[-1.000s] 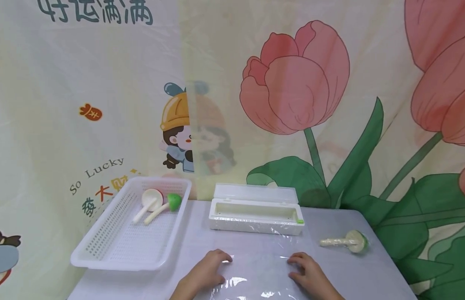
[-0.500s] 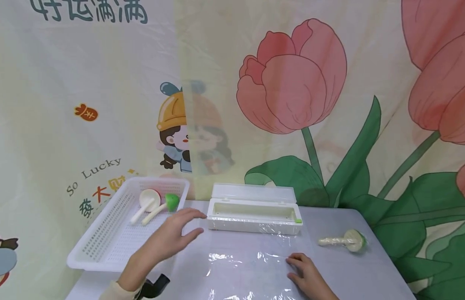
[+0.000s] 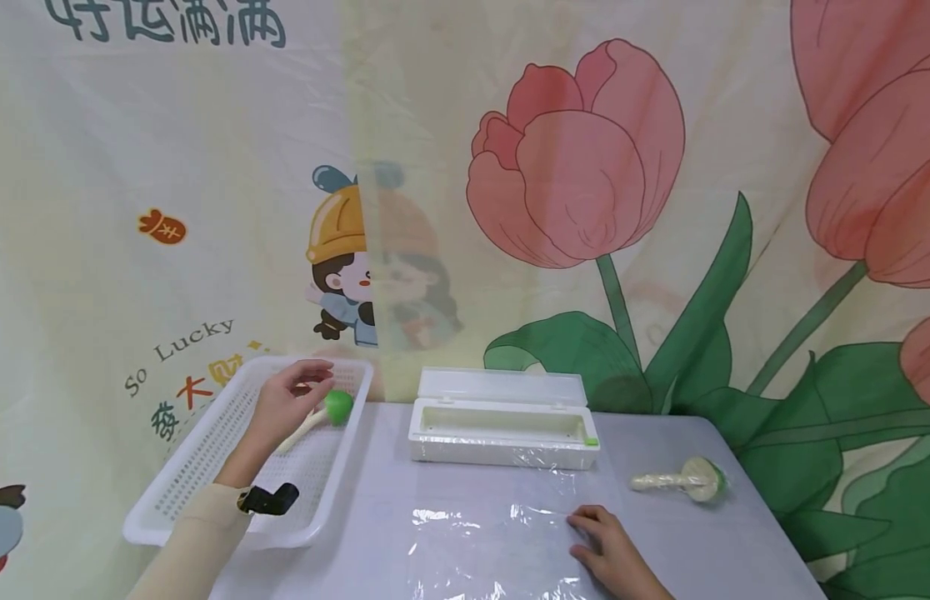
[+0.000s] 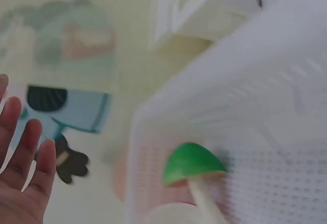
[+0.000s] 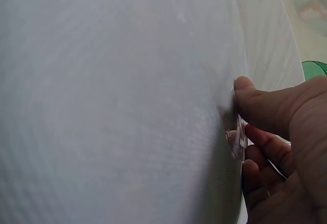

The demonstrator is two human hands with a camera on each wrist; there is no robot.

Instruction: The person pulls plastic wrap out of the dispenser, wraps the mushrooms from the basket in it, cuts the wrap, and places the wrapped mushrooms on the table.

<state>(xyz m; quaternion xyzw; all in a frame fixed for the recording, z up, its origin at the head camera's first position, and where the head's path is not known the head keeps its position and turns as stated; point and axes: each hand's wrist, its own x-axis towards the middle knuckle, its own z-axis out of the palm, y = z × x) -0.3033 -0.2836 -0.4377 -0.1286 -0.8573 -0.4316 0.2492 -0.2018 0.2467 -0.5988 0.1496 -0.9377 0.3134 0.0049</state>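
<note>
My left hand (image 3: 281, 408) is over the white perforated basket (image 3: 337, 483), fingers relaxed and holding nothing. Beneath and beside it lies a toy mushroom with a green cap (image 3: 340, 407) and a pale stem. The left wrist view also shows part of a second, red-edged mushroom (image 4: 176, 215) in the basket; the hand hides it in the head view. My right hand (image 3: 615, 550) pinches the edge of a sheet of clear plastic wrap (image 3: 472, 546) spread on the table. In the right wrist view the wrap (image 5: 237, 139) bunches between thumb and fingers.
A white wrap dispenser (image 3: 502, 453) with its lid raised stands at the back of the table, wrap running out from its front. To the right lies a mushroom wrapped in film (image 3: 697, 481). A printed cloth (image 3: 570, 167) hangs behind the table.
My left hand has left the wrap's left side and moved left and up, over the basket. The right hand has stayed at the wrap's right edge.
</note>
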